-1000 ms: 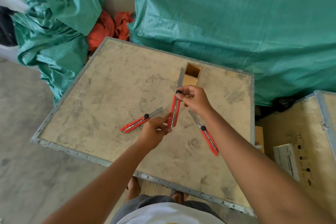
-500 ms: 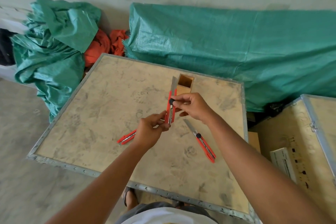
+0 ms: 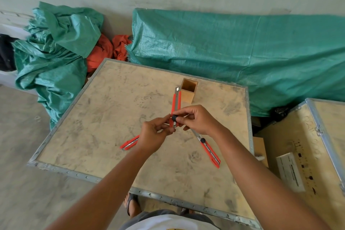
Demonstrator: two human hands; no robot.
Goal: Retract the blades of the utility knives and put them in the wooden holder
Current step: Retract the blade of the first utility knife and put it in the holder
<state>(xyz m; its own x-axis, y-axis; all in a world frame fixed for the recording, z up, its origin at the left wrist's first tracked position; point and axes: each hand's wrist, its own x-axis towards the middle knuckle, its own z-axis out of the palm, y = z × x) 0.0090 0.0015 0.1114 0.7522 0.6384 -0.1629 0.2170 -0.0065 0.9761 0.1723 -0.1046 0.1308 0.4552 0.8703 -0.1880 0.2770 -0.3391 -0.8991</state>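
Both hands hold one red utility knife [image 3: 176,102] above the table, its tip pointing away toward the wooden holder [image 3: 189,93]. My left hand [image 3: 155,134] pinches the knife's near end. My right hand [image 3: 197,119] has thumb and fingers on its black slider knob, which sits near the rear of the handle; only a short bit of blade shows at the tip. A second red knife [image 3: 210,150] lies on the table under my right wrist with its blade out. A third red knife [image 3: 129,142] lies left, partly hidden by my left hand. The holder stands open and empty.
The work surface is a plywood crate top [image 3: 112,117] with a metal rim. Green tarp bundles [image 3: 233,52] and orange cloth [image 3: 104,50] lie behind it. Another crate [image 3: 308,155] with a white label stands to the right. My sandalled foot shows below the near edge.
The black slider has travelled back along the held knife and most of its blade has gone into the handle. The camera view has tilted up a little.
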